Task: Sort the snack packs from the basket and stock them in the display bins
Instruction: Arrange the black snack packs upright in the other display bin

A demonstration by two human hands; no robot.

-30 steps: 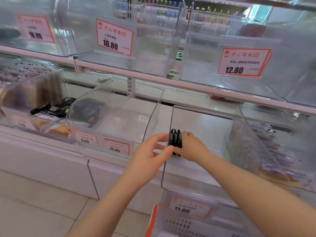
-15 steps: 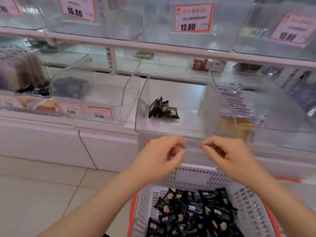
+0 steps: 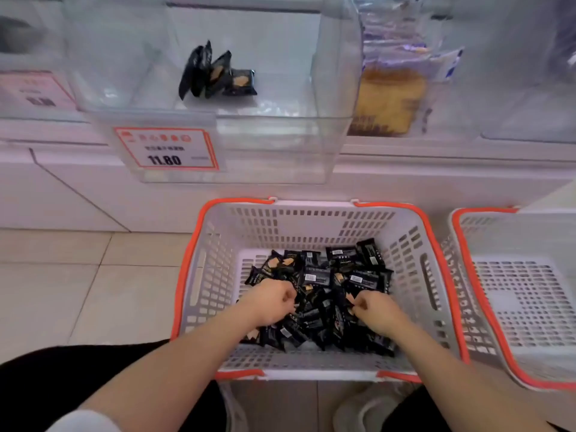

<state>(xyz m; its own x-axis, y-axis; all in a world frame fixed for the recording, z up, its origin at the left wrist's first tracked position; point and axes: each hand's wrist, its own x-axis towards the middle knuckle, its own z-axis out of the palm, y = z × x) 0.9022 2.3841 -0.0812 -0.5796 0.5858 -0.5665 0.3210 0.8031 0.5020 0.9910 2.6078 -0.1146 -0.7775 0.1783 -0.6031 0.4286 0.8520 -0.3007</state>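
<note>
Early stage. Few snack packs (image 3: 218, 73) sit in display bin (image 3: 336, 88), upper centre; most remain in basket (image 3: 311, 219). Left hand (image 3: 271, 302) and right hand (image 3: 374, 310) fingers curled among packs; grasp unclear.

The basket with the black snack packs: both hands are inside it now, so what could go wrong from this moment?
1. The packs lie tangled in the basket, so the left hand and right hand may drop some when lifting.
2. The few packs already in the clear bin lean on each other; new ones could knock them flat.
3. A similar second basket stands close by, so packs could land there.
</note>
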